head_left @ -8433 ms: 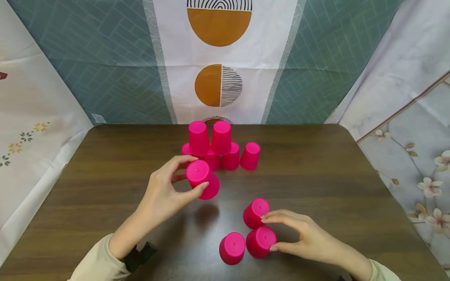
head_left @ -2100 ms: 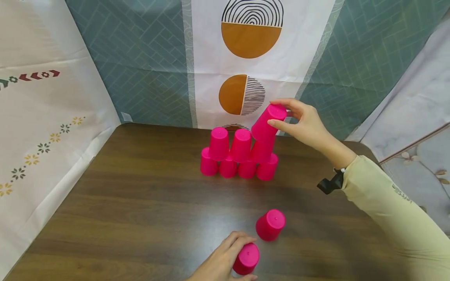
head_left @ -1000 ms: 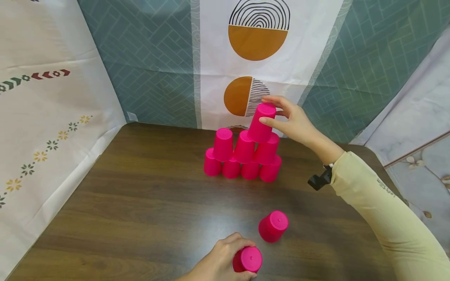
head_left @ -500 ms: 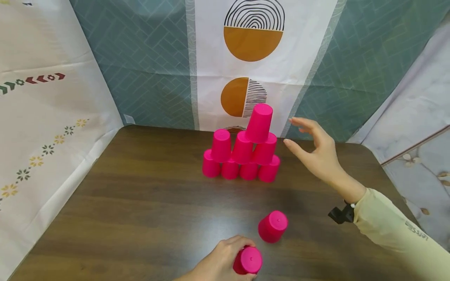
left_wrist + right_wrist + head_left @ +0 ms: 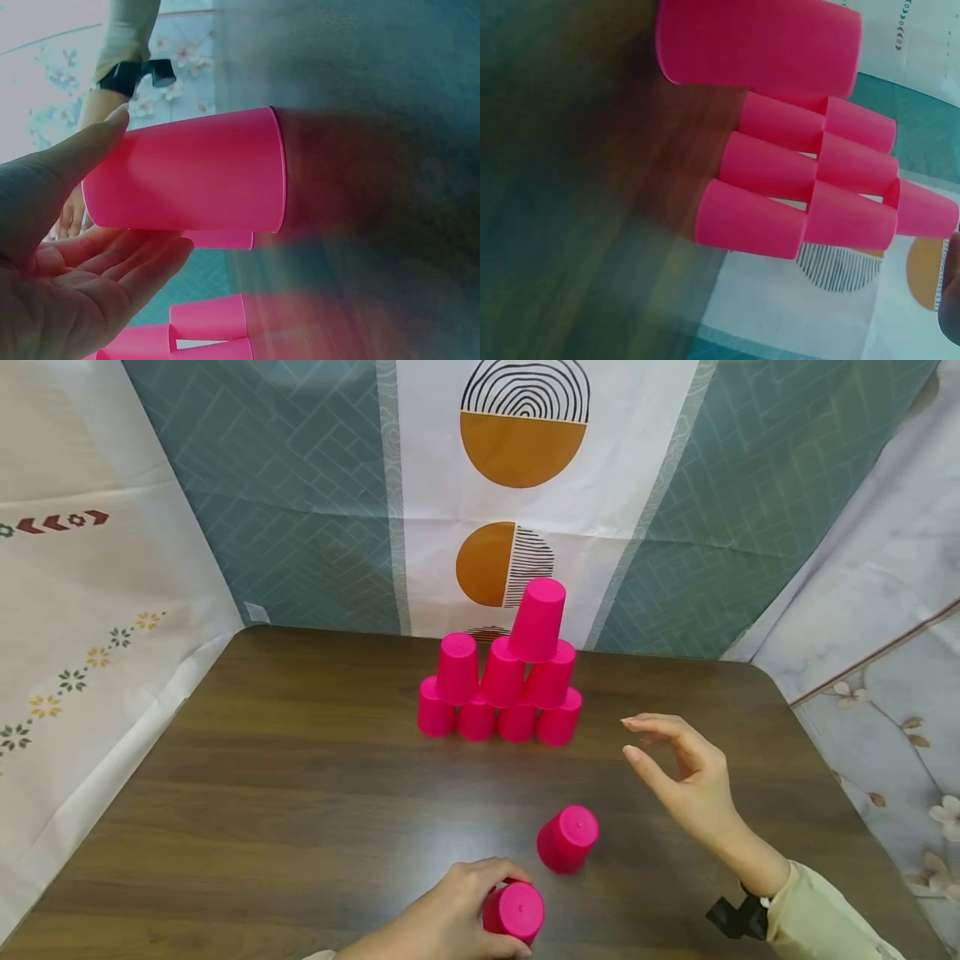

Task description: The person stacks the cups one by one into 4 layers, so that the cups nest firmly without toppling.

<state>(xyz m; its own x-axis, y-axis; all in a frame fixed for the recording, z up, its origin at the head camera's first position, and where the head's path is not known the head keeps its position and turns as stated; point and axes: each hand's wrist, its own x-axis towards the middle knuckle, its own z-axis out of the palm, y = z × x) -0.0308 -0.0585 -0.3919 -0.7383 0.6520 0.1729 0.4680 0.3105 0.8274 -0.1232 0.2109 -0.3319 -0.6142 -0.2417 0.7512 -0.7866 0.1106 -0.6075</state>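
Pink plastic is what we are handling here: our left hand [image 5: 450, 914] is curling its fingers and thumb round a small upside-down pink plastic cup [image 5: 514, 912] standing mouth-down on the dark wood-grain table [image 5: 300, 793], at the near edge. In the left wrist view the thumb is lying along one side of the cup's wall [image 5: 187, 172] and the fingers are cupping the other side, so the grip is sitting about mid-wall, below the closed base that is facing up.

We are judging the cup as light, thin-walled and stiff enough to keep its shape, though a hard squeeze would likely flex it; the smooth tapered wall looks a little slippery, so a light wrap near the narrower closed end seems the safest hold.

Just beyond the gripped cup and a little to its right, a second upside-down pink cup [image 5: 567, 838] is standing free, not touching it. Our right hand [image 5: 686, 772] is hovering over the table to the right of that second cup with relaxed, spread fingers, holding nothing. Farther away from both hands, the pyramid of pink cups [image 5: 504, 681] is standing near the table's far edge, against the patterned cloth backdrop [image 5: 517, 485], with one cup on its third tier
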